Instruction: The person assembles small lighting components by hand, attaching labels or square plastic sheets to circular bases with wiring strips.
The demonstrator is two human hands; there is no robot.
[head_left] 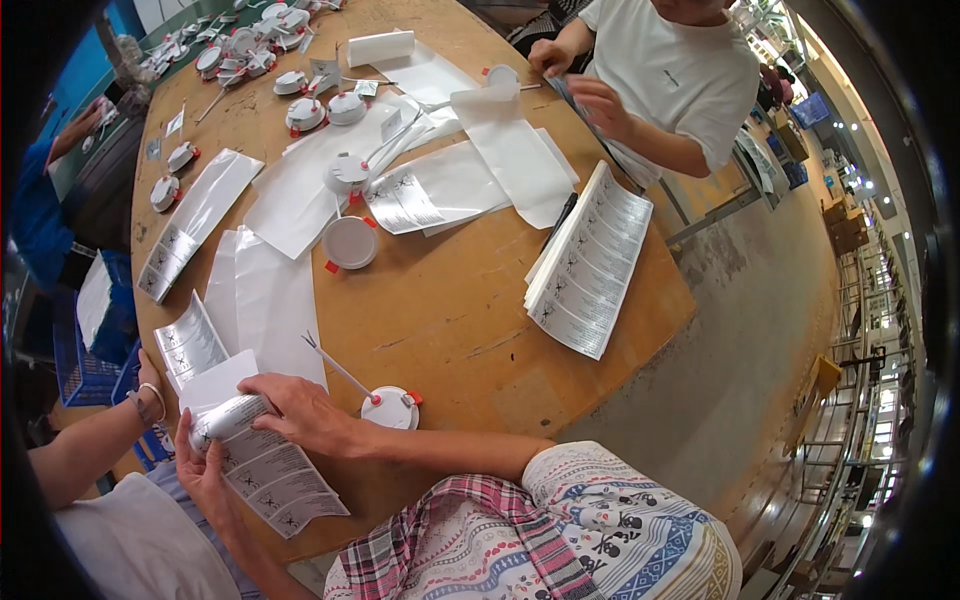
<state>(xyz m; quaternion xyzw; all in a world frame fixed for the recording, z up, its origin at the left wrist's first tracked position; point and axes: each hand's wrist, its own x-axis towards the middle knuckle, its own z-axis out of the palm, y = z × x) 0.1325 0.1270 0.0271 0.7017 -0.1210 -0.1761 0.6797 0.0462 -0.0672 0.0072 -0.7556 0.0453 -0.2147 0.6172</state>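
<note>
label sheet (275,475): silver, black-printed | lamp (390,410): white, red clips (412,398) | tabletop (440,310): orange-brown | garment trim (536,538): pink-black plaid

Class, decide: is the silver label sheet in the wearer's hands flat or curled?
Curled: the silver label sheet bends in a shiny curve at its upper end, between left hand and right hand.

There are four label strips (280,475), one label stack (597,260), one paper roll (380,48) and one tabletop (450,310). At least eight lamps (350,243) show outside one heap (243,42) too crowded to count.
</note>
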